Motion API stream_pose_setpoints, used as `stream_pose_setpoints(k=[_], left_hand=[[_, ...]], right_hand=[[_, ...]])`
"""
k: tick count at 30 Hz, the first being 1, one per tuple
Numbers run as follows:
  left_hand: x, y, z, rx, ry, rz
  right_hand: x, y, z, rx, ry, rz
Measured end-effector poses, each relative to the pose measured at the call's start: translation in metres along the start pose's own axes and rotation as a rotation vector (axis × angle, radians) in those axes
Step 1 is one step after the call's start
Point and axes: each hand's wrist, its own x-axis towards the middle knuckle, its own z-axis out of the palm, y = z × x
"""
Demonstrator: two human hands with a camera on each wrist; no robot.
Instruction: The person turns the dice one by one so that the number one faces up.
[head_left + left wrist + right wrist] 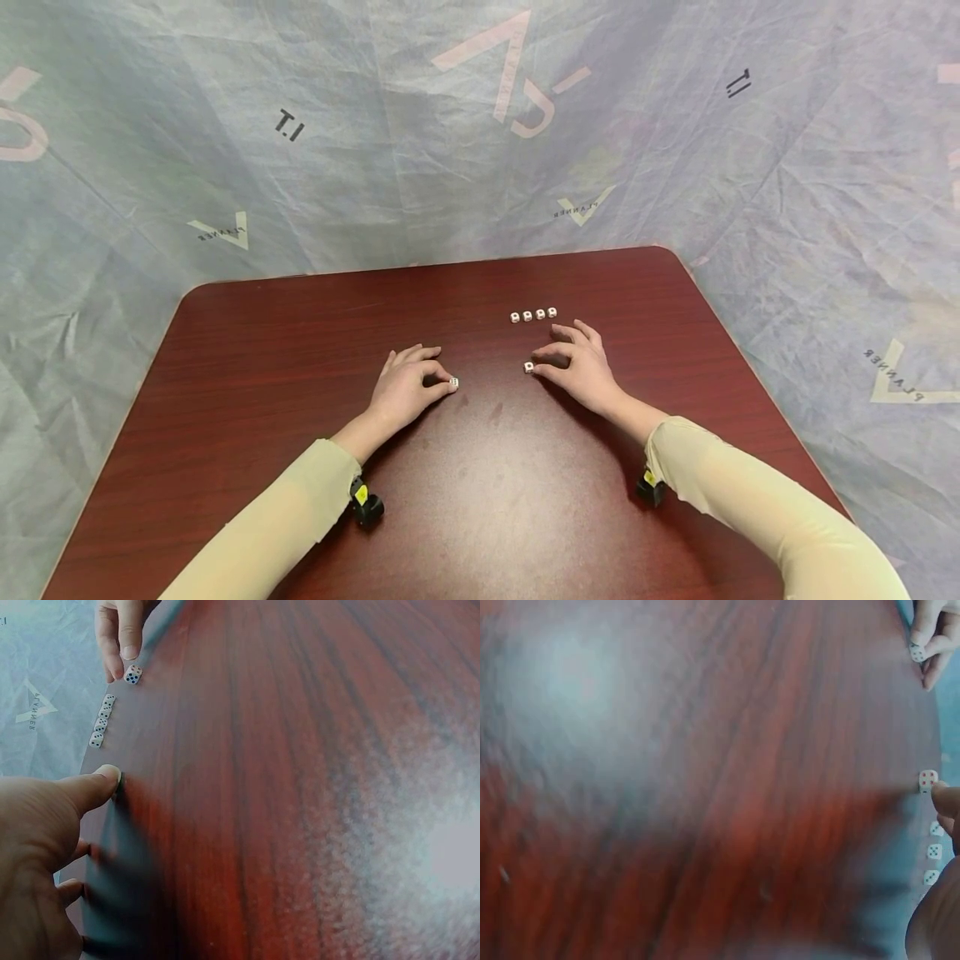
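Note:
My left hand (402, 390) pinches a small white die (453, 382) between thumb and forefinger, low over the table; its other fingers spread out beyond. In the left wrist view the thumb hides most of that die. Opposite, my right hand (583, 371) has its thumb tip right at a second white die (528, 367), the forefinger a little above it. That die (133, 673) shows nearly whole in the left wrist view, just outside the fingertips. Red dots mark its upper face in the right wrist view.
A short row of several white dice (527, 316) stands beyond the right hand, each with a single dot on top. The dark red wooden table (480, 483) has rounded far corners. Grey printed sheeting (420, 183) hangs close behind and at both sides.

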Motion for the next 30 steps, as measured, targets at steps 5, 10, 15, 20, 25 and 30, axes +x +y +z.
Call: stream_pose_setpoints(k=[5,10,15,20,25,30], left_hand=[[-0.0005,0.0001,0.0003,-0.006,0.000,-0.003],[-0.0006,0.0000,0.0008,-0.001,0.000,-0.007],[-0.0008,-0.0009,0.0010,0.001,0.000,-0.005],[-0.0007,-0.0002,0.0006,0.001,0.001,-0.006],[-0.0006,-0.0005,0.0008,-0.004,0.005,-0.001],[0.0002,-0.0021,0.0014,-0.005,0.000,-0.003]], right_hand=[[0.0029,-0.0010,-0.0025,-0.061,-0.003,-0.051],[0.0042,-0.0018,-0.0011,-0.095,-0.027,-0.087],[0.0043,-0.0020,0.0012,-0.095,-0.039,-0.090],[0.0050,-0.0036,0.0016,-0.086,-0.041,-0.085],[0.0059,-0.0047,0.0013,-0.088,-0.046,-0.084],[0.0064,-0.0061,0.0005,-0.084,-0.047,-0.083]])
